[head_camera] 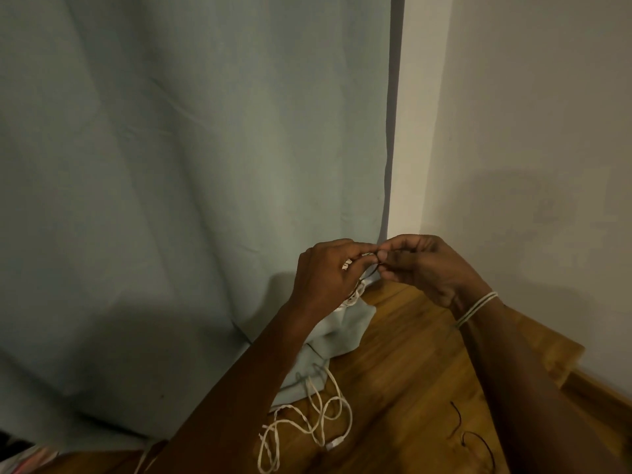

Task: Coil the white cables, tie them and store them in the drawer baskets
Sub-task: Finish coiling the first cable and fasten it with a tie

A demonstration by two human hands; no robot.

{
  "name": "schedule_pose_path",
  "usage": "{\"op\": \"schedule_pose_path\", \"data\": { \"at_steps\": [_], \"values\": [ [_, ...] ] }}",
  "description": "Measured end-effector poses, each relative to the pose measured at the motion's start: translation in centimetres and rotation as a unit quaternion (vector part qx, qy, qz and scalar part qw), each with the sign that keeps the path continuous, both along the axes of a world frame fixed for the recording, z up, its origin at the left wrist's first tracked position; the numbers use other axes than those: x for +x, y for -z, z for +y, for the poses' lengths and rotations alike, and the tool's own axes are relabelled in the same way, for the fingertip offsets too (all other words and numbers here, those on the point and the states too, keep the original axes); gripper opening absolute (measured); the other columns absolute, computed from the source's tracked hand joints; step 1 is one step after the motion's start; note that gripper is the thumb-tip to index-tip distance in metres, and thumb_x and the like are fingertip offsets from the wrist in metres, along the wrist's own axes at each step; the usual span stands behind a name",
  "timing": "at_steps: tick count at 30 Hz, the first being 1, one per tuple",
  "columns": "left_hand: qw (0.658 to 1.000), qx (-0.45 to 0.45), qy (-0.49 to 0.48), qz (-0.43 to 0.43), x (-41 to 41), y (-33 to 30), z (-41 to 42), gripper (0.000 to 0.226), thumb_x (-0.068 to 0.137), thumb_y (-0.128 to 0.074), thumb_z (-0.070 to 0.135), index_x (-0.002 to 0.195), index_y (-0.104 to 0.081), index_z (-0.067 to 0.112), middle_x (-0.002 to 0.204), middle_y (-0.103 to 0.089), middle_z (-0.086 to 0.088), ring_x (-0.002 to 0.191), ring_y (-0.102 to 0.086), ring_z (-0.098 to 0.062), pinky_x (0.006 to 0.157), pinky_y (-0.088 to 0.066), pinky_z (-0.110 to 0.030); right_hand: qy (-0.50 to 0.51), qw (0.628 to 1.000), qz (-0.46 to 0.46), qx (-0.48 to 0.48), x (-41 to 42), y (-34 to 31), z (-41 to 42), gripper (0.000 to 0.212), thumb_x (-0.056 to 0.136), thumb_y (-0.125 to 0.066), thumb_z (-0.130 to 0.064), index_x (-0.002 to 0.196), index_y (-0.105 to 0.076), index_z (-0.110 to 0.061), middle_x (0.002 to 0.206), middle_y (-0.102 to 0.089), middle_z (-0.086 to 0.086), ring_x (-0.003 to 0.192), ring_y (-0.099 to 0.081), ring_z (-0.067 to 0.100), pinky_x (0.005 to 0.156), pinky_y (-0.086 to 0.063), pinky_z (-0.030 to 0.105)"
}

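Two hands (376, 268) pinching tie (367, 273), one loose cable (318, 419)

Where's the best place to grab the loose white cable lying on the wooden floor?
Take the white cable at the looped stretch in its middle, coming from above with a pinch. It lies flat and tangled on the wooden floor, its far end running onto the curtain hem, so the loops gather easiest. Both the left hand and right hand are busy holding another cable.

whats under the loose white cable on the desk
The loose white cable lies mostly on the bare wooden desk; its upper loops rest on the blue curtain's bunched hem. The left forearm hides nearby desk.
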State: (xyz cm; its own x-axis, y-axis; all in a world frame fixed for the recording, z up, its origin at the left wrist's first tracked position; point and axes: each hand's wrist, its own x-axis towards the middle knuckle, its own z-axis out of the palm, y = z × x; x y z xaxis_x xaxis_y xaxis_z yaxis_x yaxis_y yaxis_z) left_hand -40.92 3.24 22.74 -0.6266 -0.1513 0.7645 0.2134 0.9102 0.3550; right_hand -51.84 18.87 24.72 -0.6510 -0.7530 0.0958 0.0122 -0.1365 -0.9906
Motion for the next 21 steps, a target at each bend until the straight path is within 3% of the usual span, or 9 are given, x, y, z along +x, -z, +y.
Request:
{"op": "schedule_pose_path", "data": {
  "at_steps": [2, 6, 12, 17, 19, 21],
  "values": [
    [0.999, 0.036, 0.028, -0.017, 0.0, 0.0, -0.1, 0.019, 0.090, -0.068, 0.029, 0.105, -0.076, 0.019, 0.090, -0.075, 0.007, 0.082, -0.067, -0.006, 0.075, -0.048, -0.009, -0.001, 1.000, 0.006, -0.001, 0.0, 0.0, 0.0, 0.011, 0.087, -0.064, 0.006, 0.094, -0.072, 0.002, 0.087, -0.074, 0.017, 0.075, -0.072, 0.022, 0.071, -0.063, 0.028],
    [0.984, 0.149, 0.064, -0.073, -0.1, 0.1, -0.5, 0.023, 0.090, -0.065, 0.036, 0.105, -0.073, 0.020, 0.095, -0.074, 0.007, 0.092, -0.068, -0.010, 0.081, -0.057, -0.028, 0.029, 0.998, 0.054, -0.004, 0.4, 0.1, -0.2, 0.010, 0.088, -0.064, 0.005, 0.092, -0.073, 0.002, 0.085, -0.074, 0.019, 0.072, -0.072, 0.022, 0.068, -0.062, 0.028],
    [0.973, 0.194, 0.072, -0.107, -0.1, 0.1, -0.7, 0.020, 0.091, -0.065, 0.034, 0.098, -0.072, 0.016, 0.095, -0.073, 0.006, 0.095, -0.067, -0.012, 0.089, -0.056, -0.038, 0.064, 0.990, 0.125, 0.000, 1.0, 0.2, -0.4, 0.013, 0.094, -0.058, 0.003, 0.097, -0.070, 0.008, 0.079, -0.069, 0.019, 0.063, -0.067, 0.019, 0.062, -0.057, 0.026],
    [0.957, 0.225, 0.103, -0.149, 0.2, 1.1, -1.6, 0.009, 0.088, -0.068, 0.026, 0.088, -0.073, 0.019, 0.088, -0.074, 0.007, 0.093, -0.069, -0.012, 0.092, -0.055, -0.044, 0.095, 0.990, -0.018, -0.101, 0.7, -1.6, 0.4, 0.015, 0.099, -0.049, -0.001, 0.087, -0.056, -0.007, 0.098, -0.075, 0.016, 0.065, -0.065, 0.023, 0.055, -0.055, 0.026],
    [0.953, 0.233, 0.114, -0.158, 0.3, 1.3, -1.6, 0.006, 0.087, -0.068, 0.025, 0.085, -0.072, 0.021, 0.086, -0.074, 0.007, 0.092, -0.069, -0.013, 0.093, -0.054, -0.043, 0.072, 0.985, -0.063, -0.143, 0.7, -2.0, 0.6, 0.021, 0.102, -0.044, -0.004, 0.083, -0.051, -0.011, 0.103, -0.075, 0.016, 0.070, -0.071, 0.026, 0.059, -0.060, 0.028],
    [0.945, 0.253, 0.124, -0.164, 0.3, 1.4, -1.7, 0.002, 0.085, -0.071, 0.019, 0.085, -0.071, 0.021, 0.084, -0.073, 0.007, 0.087, -0.069, -0.013, 0.088, -0.055, -0.038, 0.067, 0.981, -0.069, -0.167, 0.9, -2.0, 0.5, 0.024, 0.104, -0.039, -0.007, 0.084, -0.051, -0.012, 0.095, -0.075, 0.013, 0.077, -0.074, 0.028, 0.067, -0.062, 0.032]
  ]
}}
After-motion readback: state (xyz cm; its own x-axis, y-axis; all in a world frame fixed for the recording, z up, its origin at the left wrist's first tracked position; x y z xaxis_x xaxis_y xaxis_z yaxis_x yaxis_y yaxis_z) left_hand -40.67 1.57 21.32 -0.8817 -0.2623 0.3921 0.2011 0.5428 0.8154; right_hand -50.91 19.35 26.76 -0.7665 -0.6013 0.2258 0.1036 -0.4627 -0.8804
